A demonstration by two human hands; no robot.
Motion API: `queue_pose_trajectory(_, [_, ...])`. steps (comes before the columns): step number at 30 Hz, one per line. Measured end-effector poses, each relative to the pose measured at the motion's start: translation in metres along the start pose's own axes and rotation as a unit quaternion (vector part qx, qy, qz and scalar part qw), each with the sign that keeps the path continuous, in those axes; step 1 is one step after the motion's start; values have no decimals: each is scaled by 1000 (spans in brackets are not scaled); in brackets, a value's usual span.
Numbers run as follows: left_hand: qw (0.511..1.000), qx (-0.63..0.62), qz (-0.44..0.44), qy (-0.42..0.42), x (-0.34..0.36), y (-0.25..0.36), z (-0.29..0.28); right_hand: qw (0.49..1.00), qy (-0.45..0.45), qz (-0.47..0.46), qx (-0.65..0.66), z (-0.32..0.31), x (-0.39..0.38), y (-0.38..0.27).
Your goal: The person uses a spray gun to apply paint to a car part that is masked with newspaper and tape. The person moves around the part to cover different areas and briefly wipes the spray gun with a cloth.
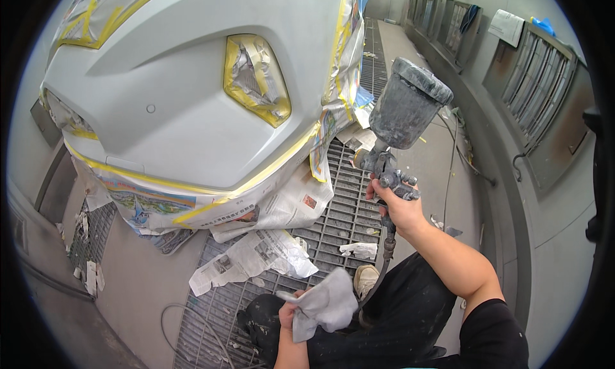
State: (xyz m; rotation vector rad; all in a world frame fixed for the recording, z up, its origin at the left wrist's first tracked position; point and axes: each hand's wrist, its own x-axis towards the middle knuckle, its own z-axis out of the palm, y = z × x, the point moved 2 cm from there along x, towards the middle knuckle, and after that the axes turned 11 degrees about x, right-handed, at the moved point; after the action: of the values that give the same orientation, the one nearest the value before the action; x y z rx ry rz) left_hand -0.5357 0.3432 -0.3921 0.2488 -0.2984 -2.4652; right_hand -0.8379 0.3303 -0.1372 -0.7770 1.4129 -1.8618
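My right hand (400, 209) is closed round the handle of a paint spray gun (386, 170), whose grey, paint-crusted cup (410, 103) stands tilted on top. The gun's nozzle points left, toward a car bumper (186, 93) coated in pale grey, and stays apart from it. From below the handle an air hose (382, 273) runs down past my knee. Low in the middle, my left hand (289, 312) grips a crumpled light grey cloth (328, 302), which hides part of the fingers. Yellow masking tape (282, 173) and newspaper (282, 202) edge the bumper; its lamp opening (256, 81) is covered too.
Metal floor grating (346, 196) runs under me, with torn newspaper (253, 260) and scraps on it. A loose hose (165, 318) curls at the lower left, and another hose (458, 151) lies by the right wall. Louvred vents (538, 81) line that wall, a white cloth (507, 27) hanging there.
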Motion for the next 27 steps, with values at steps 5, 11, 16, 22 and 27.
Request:
queue_pose_trajectory(5, [981, -36, -11, -190, 15, -12, 0, 1000, -6, 2, -7, 1, -1, -1])
queue_pose_trajectory(11, [881, 403, -240, -59, 29, -22, 5, 1000, -4, 4, -2, 2, -3, -1])
queue_pose_trajectory(16, [807, 539, -238, -26, 27, -42, 12, 1000, -4, -4, -4, 5, -5, -3])
queue_pose_trajectory(22, [704, 652, -267, -89, 34, -65, -6, 1000, -3, -9, 10, 9, -6, -4])
queue_pose_trajectory(27, [683, 660, -294, -108, 41, -74, -19, 999, -17, -18, 22, 13, -5, -5])
